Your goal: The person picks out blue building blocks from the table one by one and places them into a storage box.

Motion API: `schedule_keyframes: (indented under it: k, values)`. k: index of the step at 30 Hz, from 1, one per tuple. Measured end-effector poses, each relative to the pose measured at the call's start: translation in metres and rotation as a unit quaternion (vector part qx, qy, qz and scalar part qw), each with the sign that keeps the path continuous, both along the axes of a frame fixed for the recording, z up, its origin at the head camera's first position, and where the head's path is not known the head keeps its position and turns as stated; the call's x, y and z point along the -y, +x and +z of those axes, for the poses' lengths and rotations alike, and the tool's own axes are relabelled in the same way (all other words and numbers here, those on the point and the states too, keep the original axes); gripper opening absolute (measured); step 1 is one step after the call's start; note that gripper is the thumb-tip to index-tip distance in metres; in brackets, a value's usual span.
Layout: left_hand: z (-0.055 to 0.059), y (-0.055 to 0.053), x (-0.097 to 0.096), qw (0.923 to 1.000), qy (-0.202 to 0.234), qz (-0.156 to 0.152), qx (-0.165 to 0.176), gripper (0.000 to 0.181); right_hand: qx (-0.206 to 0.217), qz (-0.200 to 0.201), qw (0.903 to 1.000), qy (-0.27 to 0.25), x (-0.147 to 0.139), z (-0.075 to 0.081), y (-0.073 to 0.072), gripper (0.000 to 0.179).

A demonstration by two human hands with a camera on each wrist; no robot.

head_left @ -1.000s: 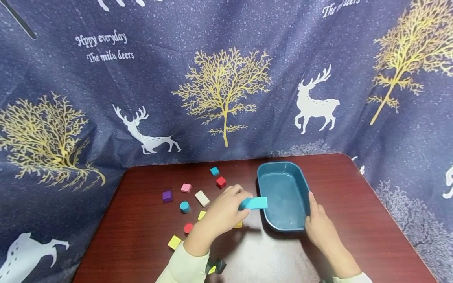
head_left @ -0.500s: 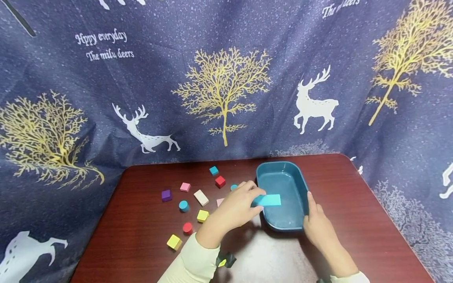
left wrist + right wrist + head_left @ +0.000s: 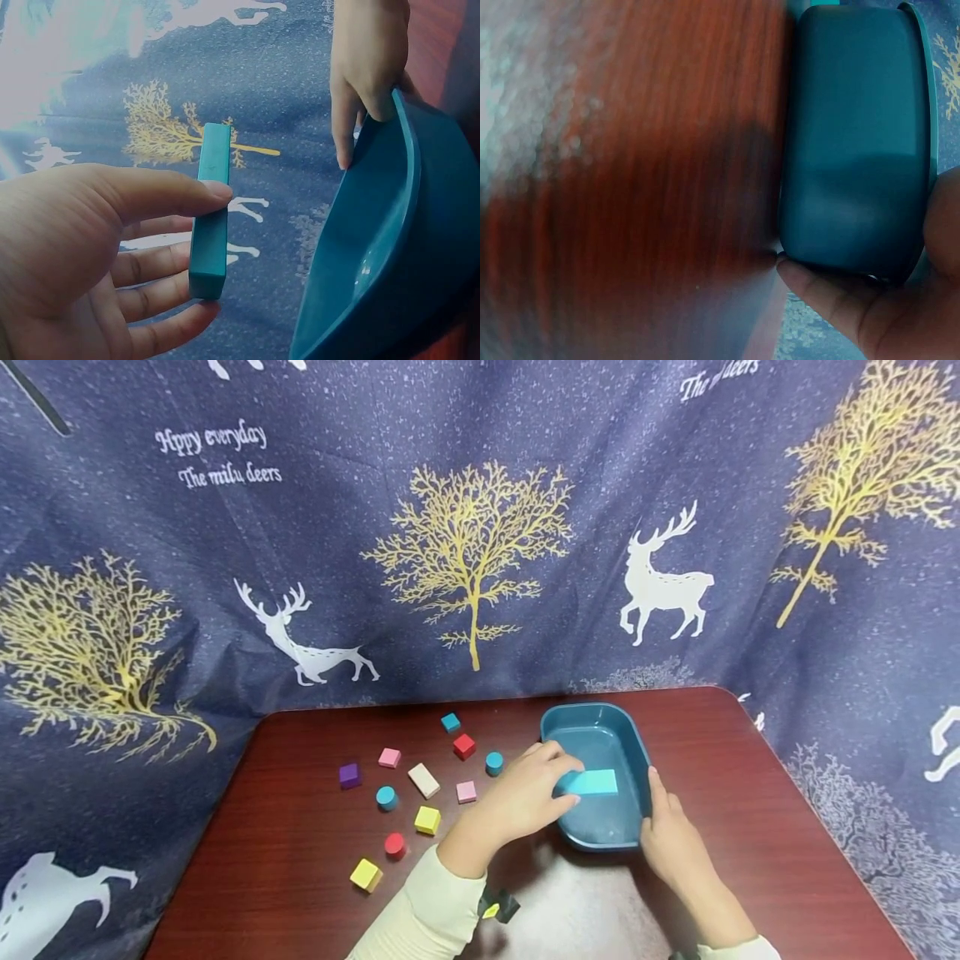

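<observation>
- Pinching a turquoise rectangular block (image 3: 598, 782) between thumb and fingers of the left hand (image 3: 528, 789), with the free end pointing toward three o'clock.
- Grasping the teal rectangular tray (image 3: 600, 747) by its wall at four o'clock with the right hand (image 3: 675, 843), probably enough to steady it.
- Holding the block in the air over the tray's opening, apart from rim and walls.
- Best kept level and brought below the rim before loosening; knuckles best kept off the nine o'clock wall.
- Use the bare tabletop (image 3: 592, 910) at six o'clock from the tray, and at three, as the likeliest room for moving.
- Avoid sweeping the left sleeve (image 3: 423, 910) toward nine o'clock, over the yellow cube (image 3: 427, 821), the pink square block (image 3: 467, 792) and the blue cylinder (image 3: 494, 763), just beside the hand.
- Mind the far table edge (image 3: 480, 702) at twelve o'clock, just beyond the tray, before the deer-and-tree backdrop (image 3: 555, 639).
</observation>
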State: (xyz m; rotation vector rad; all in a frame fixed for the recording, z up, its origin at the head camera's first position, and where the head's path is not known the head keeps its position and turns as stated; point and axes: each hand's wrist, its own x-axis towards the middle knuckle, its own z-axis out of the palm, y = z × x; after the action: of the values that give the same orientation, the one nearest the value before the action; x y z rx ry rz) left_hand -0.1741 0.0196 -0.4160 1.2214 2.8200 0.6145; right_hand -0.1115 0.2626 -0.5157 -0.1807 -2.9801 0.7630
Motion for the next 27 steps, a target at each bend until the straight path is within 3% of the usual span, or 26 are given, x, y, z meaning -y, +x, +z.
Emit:
schedule_keyframes:
  k: [14, 27]
  values:
    - [-0.018, -0.003, -0.021, 0.9997, -0.006, -0.014, -0.018, 0.038, 0.006, 0.000, 1.0000, 0.003, 0.000, -0.001, -0.001, 0.071]
    - [-0.031, -0.007, -0.038, 0.9996, -0.026, -0.011, 0.002, 0.040, 0.010, 0.001, 1.0000, 0.002, -0.001, 0.000, 0.000, 0.071]
